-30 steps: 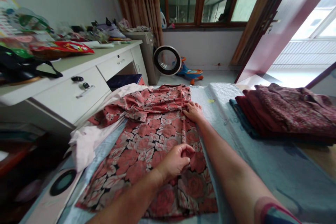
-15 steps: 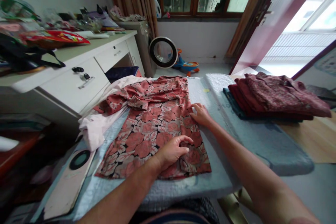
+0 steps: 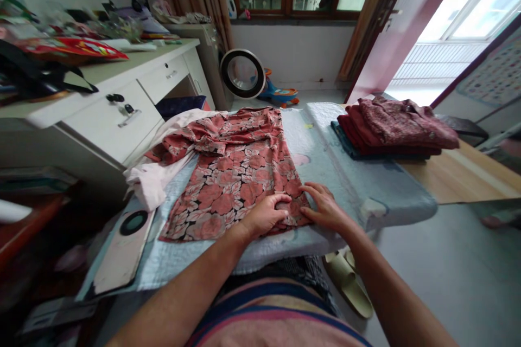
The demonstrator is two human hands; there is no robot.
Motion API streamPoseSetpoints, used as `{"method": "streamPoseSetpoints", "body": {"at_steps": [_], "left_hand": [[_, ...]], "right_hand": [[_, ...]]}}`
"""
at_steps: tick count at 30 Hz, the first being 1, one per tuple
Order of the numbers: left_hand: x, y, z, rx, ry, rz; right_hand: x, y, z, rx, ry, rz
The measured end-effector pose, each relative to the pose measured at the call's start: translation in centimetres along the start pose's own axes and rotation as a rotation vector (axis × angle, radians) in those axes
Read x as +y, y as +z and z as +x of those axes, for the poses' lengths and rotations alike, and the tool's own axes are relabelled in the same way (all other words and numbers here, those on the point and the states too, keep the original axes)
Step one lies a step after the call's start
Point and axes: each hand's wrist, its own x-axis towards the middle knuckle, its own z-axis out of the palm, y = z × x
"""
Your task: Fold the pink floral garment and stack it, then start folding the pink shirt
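A red floral blouse (image 3: 232, 190) lies spread on the pale blue padded cover (image 3: 325, 146), its sleeve folded across the upper part. My left hand (image 3: 264, 216) rests on the lower right of the blouse, fingers curved and thumb apart, with no cloth visibly pinched. At the right side edge near the hem, my right hand (image 3: 323, 206) touches the fabric with thumb and fingers spread. Pale pink cloth (image 3: 148, 187) sticks out from under the blouse on the left.
A stack of folded dark red clothes (image 3: 399, 130) sits on the right. To the left is a white ironing-board-like panel (image 3: 122, 260) with a dark ring. A cluttered desk (image 3: 118, 119) borders the left side; slippers (image 3: 350, 284) lie on the floor below.
My right hand has slid down the blouse's right edge toward the hem. The left hand stays on the lower part, now closer to the right one. The view has shifted slightly.
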Motion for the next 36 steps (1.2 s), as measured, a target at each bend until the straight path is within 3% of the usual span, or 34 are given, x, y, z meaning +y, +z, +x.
{"method": "streamPoseSetpoints", "body": {"at_steps": [4, 8, 11, 16, 19, 22, 24, 30, 36], "left_hand": [[0.3, 0.1, -0.7, 0.026, -0.015, 0.208], [0.4, -0.2, -1.5, 0.116, 0.215, 0.777], [0.6, -0.3, -2.2, 0.146, 0.225, 1.081], [1.0, -1.2, -2.7, 0.077, 0.276, 1.169], [1.6, -2.3, -2.8, -0.05, 0.326, 1.101], [2.8, -3.9, -2.2, -0.141, 0.343, 0.955], [3.7, -5.3, -1.3, -0.103, 0.347, 0.882], [5.4, -10.8, 4.3, 0.268, 0.362, 0.932], [6.4, -13.4, 10.7, 0.459, 0.398, 1.146]], "right_hand": [[-0.7, 0.1, -1.4, -0.015, 0.025, 0.003], [-0.9, 0.2, -2.0, -0.005, 0.054, -0.03], [-0.8, 0.2, -2.3, -0.006, 0.056, -0.036], [-0.9, -0.7, -2.8, -0.052, 0.051, -0.021], [-1.4, -2.1, -2.0, -0.112, 0.041, -0.023], [-2.3, -3.2, 0.5, -0.114, -0.026, -0.012], [-3.0, -3.3, 3.1, -0.075, -0.086, -0.008], [-3.5, -1.0, 12.6, -0.029, -0.131, -0.089], [-1.9, 1.0, 19.6, 0.03, -0.069, -0.157]]}}
